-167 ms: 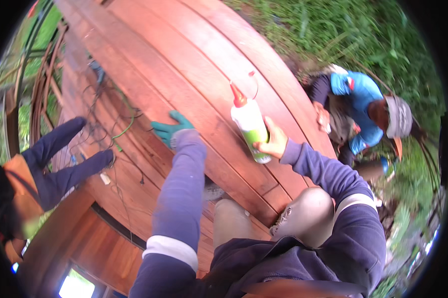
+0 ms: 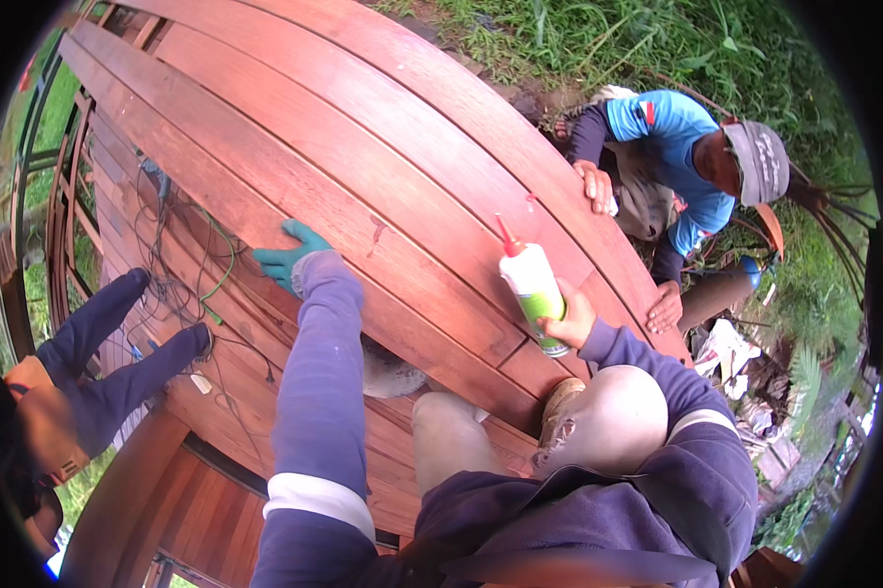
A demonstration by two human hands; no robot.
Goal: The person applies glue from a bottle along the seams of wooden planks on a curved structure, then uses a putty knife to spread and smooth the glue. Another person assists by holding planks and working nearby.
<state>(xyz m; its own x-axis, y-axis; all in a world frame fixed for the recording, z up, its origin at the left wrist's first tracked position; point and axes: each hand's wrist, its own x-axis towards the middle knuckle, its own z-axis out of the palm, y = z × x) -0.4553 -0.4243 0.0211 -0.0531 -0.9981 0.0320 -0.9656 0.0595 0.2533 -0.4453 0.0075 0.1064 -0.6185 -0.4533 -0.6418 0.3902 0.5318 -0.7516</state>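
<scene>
Where the long boards (image 2: 402,186) bend to an end on the right, another person's hands (image 2: 596,186) rest on the edge, and wide wood stretches ahead. The left hand (image 2: 292,257), in a green glove, reaches out on the left edge, fingers spread a bit, with nothing seen in its grip. The right hand (image 2: 575,316) curls around a white and green bottle (image 2: 530,272) over the boards. Its long body slants, red tip (image 2: 506,232) pointing ahead and slightly left.

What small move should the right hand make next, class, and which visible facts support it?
Perhaps the right hand should tip the bottle so its red nozzle points down at the planks. It grips the bottle's lower half, leaving the nozzle clear, while the gloved left hand sits at a plank's edge.
</scene>
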